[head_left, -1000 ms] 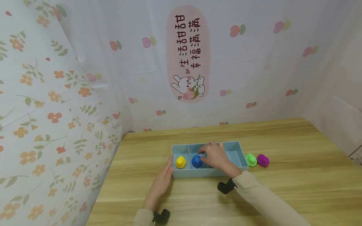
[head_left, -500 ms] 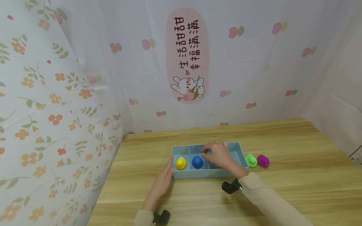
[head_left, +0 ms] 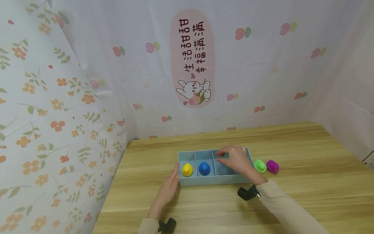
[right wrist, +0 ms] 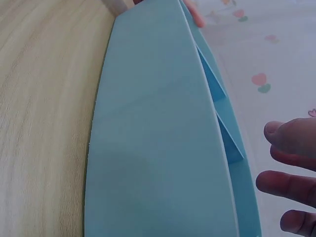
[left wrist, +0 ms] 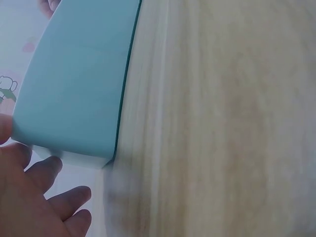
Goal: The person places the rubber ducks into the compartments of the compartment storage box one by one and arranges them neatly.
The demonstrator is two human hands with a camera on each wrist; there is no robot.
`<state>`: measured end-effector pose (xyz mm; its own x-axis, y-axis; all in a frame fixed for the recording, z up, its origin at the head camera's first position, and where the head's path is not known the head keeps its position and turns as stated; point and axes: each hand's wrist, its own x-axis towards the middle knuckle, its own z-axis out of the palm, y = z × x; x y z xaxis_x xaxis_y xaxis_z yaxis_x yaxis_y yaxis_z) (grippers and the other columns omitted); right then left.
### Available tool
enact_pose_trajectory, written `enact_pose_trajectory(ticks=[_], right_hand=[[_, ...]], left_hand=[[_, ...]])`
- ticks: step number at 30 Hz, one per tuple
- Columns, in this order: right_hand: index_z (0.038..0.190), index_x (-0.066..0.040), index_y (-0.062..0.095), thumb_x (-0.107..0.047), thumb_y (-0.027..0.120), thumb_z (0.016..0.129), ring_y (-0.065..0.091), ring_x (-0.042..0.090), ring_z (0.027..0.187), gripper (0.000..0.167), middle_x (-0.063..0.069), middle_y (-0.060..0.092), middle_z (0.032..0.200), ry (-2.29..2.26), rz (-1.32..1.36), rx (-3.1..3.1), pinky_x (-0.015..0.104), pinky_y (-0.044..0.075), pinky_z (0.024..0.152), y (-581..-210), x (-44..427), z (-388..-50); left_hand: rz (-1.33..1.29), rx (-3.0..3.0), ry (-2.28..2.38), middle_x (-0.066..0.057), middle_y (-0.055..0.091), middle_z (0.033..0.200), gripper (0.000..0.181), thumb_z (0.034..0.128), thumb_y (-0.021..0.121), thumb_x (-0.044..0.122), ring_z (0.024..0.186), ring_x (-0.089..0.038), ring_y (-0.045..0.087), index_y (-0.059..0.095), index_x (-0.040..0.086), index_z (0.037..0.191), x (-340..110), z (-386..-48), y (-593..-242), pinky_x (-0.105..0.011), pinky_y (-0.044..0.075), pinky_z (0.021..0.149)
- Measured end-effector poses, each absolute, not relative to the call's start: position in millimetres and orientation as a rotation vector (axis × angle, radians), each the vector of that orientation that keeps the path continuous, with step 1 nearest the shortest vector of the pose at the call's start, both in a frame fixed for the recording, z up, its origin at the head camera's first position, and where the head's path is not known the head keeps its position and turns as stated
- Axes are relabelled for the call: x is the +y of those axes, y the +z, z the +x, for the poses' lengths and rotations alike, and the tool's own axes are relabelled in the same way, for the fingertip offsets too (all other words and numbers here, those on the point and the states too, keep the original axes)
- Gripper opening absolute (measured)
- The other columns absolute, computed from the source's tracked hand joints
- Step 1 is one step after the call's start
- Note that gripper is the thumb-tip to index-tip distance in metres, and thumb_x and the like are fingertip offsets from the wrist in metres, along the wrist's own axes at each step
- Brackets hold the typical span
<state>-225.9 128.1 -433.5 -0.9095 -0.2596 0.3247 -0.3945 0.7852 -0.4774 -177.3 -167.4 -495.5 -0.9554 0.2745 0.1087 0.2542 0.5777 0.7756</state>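
Observation:
A blue divided box (head_left: 216, 180) stands on the table, its plain side wall (left wrist: 79, 84) filling much of the left wrist view. A yellow rubber duck (head_left: 187, 170) sits in its left compartment. In the middle one is a blue rubber duck (head_left: 204, 168). My left hand (head_left: 169, 186) rests against the box's left end, fingers mostly straight. Over the right compartment hovers my right hand (head_left: 238, 160), holding nothing, with thumb and fingers (right wrist: 286, 186) spread apart. It partly hides that compartment. Beyond the box's right end are a green duck (head_left: 260, 166) and a purple duck (head_left: 273, 166).
The wooden table (head_left: 204, 208) extends in front of the box and to its right. Behind it hangs a white patterned cloth (head_left: 263, 71), and a floral cloth (head_left: 58, 136) hangs on the left. Each wrist wears a small black camera (head_left: 247, 193).
My right hand has moved right, away from the blue duck and over to the right compartment. The blue duck stays in the middle compartment. My left hand has kept its place at the box end.

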Motion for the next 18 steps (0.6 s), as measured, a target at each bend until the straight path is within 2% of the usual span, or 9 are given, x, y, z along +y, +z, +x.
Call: enact_pose_trajectory(ticks=[18], right_hand=[[0.094, -0.016, 0.077, -0.022, 0.079, 0.077, 0.061, 0.028, 0.093, 0.018, -0.003, 0.072, 0.085, 0.867, 0.448, -2.693, 0.035, 0.022, 0.069, -438, 167, -227]], left_hand=[[0.439, 2.755, 1.349, -0.012, 0.021, 0.158, 0.051, 0.1058, 0.03, 0.026, 0.143, -0.035, 0.024, 0.019, 0.012, 0.153, -168, -177, -497, -0.053, 0.021, 0.116]])
